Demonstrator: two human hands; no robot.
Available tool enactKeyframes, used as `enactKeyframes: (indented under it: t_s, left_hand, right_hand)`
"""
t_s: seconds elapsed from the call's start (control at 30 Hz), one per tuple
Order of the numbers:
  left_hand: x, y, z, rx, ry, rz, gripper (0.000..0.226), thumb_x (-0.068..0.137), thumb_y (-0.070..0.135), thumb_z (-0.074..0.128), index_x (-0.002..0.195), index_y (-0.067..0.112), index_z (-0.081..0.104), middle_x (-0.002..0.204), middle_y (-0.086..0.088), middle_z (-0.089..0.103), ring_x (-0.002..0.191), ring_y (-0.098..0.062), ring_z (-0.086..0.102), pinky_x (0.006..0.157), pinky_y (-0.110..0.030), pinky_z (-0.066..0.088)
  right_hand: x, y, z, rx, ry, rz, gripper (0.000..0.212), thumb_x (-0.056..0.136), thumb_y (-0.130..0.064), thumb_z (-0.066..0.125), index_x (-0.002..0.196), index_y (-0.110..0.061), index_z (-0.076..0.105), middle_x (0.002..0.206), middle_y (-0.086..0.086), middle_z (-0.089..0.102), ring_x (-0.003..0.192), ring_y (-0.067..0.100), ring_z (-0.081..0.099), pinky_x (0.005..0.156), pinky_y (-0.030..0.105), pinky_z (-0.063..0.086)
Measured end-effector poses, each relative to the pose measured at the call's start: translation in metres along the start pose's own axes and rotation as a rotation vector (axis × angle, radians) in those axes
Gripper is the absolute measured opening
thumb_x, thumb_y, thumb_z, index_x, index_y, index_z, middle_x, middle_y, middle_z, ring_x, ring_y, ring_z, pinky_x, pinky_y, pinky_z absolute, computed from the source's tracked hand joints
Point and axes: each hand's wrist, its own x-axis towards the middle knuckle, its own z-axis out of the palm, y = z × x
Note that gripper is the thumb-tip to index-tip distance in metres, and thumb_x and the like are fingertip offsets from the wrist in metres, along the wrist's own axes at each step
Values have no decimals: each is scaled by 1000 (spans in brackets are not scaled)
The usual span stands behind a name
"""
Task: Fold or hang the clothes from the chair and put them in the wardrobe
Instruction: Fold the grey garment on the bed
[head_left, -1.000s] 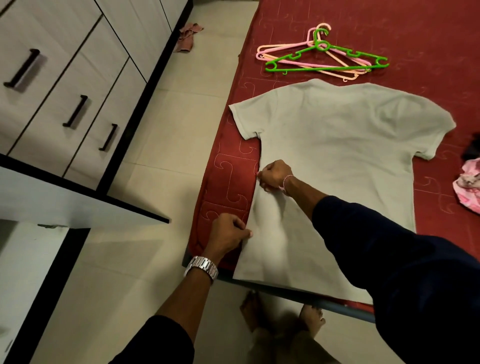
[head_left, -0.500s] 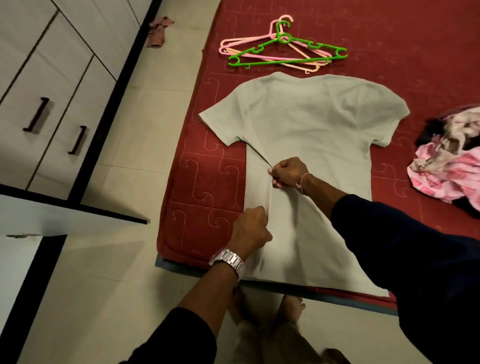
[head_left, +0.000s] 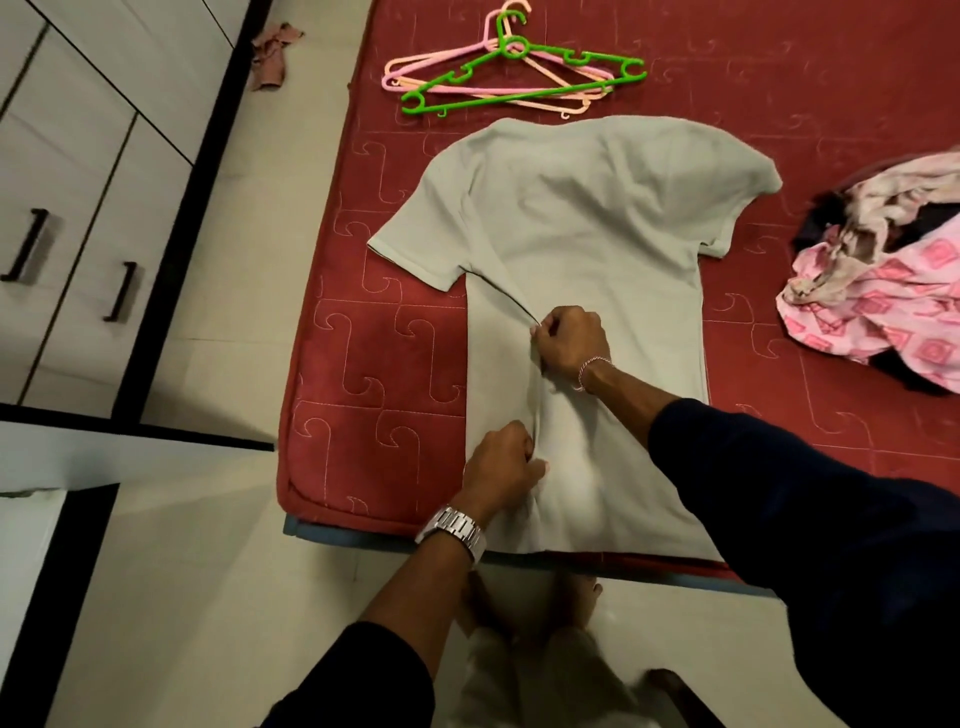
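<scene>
A pale grey T-shirt (head_left: 597, 223) lies face down on the red mattress (head_left: 374, 364), collar towards the far side. Its left side edge is folded inward over the body. My left hand (head_left: 501, 462), with a steel watch on the wrist, pinches that edge low down near the hem. My right hand (head_left: 569, 343), with a thin bracelet, pinches the same edge higher up, below the left sleeve. The left sleeve still sticks out over the mattress.
Green and pink plastic hangers (head_left: 511, 73) lie beyond the shirt's collar. A heap of pink patterned and dark clothes (head_left: 883, 291) sits at the right. The white wardrobe (head_left: 78, 208) with black handles stands at the left across a tiled floor strip. A small cloth (head_left: 272, 54) lies on the floor.
Both hands have carried the shirt's left side edge rightward, from the shirt's outer line to over its body. The view has shifted, showing more of the clothes heap.
</scene>
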Motion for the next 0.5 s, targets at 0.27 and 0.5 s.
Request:
enactKeyframes:
  t_s: [0.27,0.5]
  left_hand:
    - [-3,1,-2,131,314,96,29,98,45,58,95,17,62,87,1,65,78,-18,61,69,-37,54]
    - [-3,-39,16,504,260,254,89,99,62,30,158,6,-5,166,-16,-9,154,-28,-6,125,-46,9]
  right_hand:
    - [-11,-1,3,-482,154,-310,17,95,-17,53,110,-8,53,102,14,60,87,39,61,61,37,38]
    - [-18,3,24,-655,-69,-786,43,93,-6,57,135,-4,51,133,17,51,112,32,53,91,40,52]
